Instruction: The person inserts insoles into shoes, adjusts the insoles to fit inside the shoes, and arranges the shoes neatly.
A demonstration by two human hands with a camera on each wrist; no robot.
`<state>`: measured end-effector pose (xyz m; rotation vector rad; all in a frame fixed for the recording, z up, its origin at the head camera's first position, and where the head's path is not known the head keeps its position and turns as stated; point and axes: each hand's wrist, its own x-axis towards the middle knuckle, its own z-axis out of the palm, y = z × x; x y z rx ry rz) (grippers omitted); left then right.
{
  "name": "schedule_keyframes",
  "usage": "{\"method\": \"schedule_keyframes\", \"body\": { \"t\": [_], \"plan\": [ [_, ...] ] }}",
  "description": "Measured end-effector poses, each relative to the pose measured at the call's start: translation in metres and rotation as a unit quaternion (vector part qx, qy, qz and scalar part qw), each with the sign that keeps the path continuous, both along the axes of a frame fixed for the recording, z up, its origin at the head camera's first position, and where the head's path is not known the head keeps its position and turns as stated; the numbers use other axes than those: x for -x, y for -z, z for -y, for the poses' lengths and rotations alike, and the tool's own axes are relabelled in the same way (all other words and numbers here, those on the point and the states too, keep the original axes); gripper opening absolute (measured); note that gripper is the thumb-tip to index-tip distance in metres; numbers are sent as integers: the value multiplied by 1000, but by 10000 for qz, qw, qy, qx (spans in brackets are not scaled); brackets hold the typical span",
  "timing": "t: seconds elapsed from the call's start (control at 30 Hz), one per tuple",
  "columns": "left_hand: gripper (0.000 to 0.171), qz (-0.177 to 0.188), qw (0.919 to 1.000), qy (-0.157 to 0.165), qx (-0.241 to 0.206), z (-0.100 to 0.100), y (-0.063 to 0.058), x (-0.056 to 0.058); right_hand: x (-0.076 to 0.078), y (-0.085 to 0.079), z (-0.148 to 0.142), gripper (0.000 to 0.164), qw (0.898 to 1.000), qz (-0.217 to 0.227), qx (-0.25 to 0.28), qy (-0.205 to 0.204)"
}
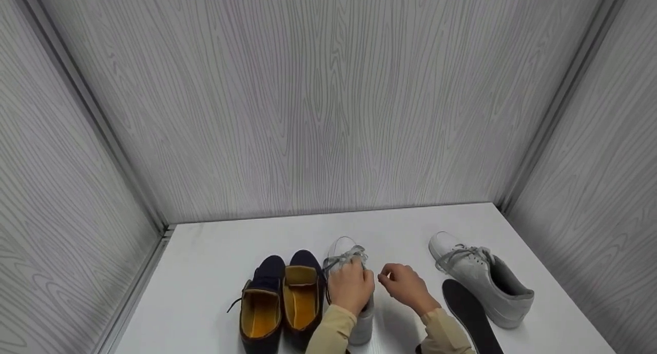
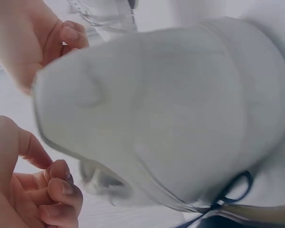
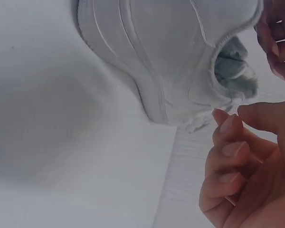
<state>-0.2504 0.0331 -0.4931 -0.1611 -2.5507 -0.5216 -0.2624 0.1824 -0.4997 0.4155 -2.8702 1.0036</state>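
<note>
A white lace-up sneaker (image 1: 362, 329) stands toe away beside the dark loafers, its grey laces (image 1: 354, 252) gathered in a bow. My left hand (image 1: 351, 286) is over its tongue and opening, fingertips close to the bow. In the left wrist view that hand's fingers (image 2: 61, 211) are loosely bent, the thumb by the index finger, with no lace showing between them. To the right of the sneaker hovers my right hand (image 1: 404, 286), apart from it, fingers loosely curled with nothing held. The right wrist view shows its thumb (image 3: 263, 116) near the index fingertip.
Two navy loafers with yellow lining, the left one (image 1: 262, 313) and the right one (image 1: 302, 297), stand left of the sneaker. A second white sneaker (image 1: 477, 277) is on the right with a black insole (image 1: 472, 315) beside it. Grained panels enclose the white table (image 1: 205, 261).
</note>
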Motion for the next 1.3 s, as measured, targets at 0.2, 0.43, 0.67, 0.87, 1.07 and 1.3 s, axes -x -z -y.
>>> {"method": "schedule_keyframes", "body": {
  "t": [0.2,0.43,0.67,0.87,1.07,1.3],
  "plan": [
    [13,-125,9996,252,-58,-18,-5,3,-2,2,-20,11,9975,-307,-242,586],
    [19,-272,9987,421,-14,-41,-5,8,-5,5,-48,11,9940,-474,-311,937],
    [24,-4,9971,755,-15,-68,7,10,-12,10,-74,11,9908,-164,-442,1271],
    [29,384,9936,1049,-187,-97,10,6,-17,10,-103,12,9869,-239,-413,1541],
    [38,1280,9791,1347,-832,-127,10,2,-22,7,-138,11,9779,-542,-428,1974],
    [40,1478,9740,1507,-818,-159,7,-1,-34,-3,-177,16,9695,-796,78,2317]
  ]
}}
